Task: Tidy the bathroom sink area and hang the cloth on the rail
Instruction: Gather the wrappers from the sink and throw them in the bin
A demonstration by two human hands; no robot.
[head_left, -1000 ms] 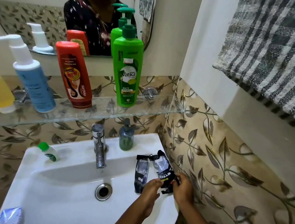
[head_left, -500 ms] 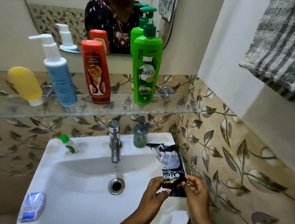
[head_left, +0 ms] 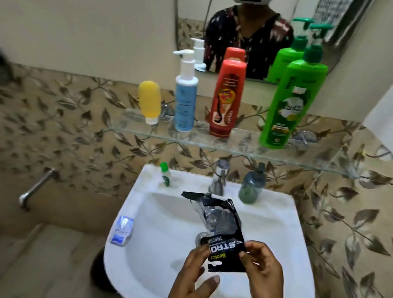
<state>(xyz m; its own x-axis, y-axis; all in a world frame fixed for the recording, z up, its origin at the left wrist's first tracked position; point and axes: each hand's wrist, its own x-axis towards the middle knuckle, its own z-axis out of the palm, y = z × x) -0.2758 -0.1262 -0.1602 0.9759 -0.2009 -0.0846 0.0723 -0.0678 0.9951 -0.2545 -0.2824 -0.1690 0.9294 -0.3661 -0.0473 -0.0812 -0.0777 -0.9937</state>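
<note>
Both hands hold a crumpled black packet (head_left: 221, 232) above the white sink (head_left: 279, 227): left hand (head_left: 194, 274) and right hand (head_left: 263, 271) each pinch its lower edge. Print reads "STRO"; the rest is illegible. Green pump bottle (head_left: 289, 104), labelled "Vatika", stands on the glass shelf (head_left: 238, 147).

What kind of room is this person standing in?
Most likely a home bathroom: a white sink with a tap, a mirror above it, and toiletry bottles on a glass shelf against tiled walls.
</note>
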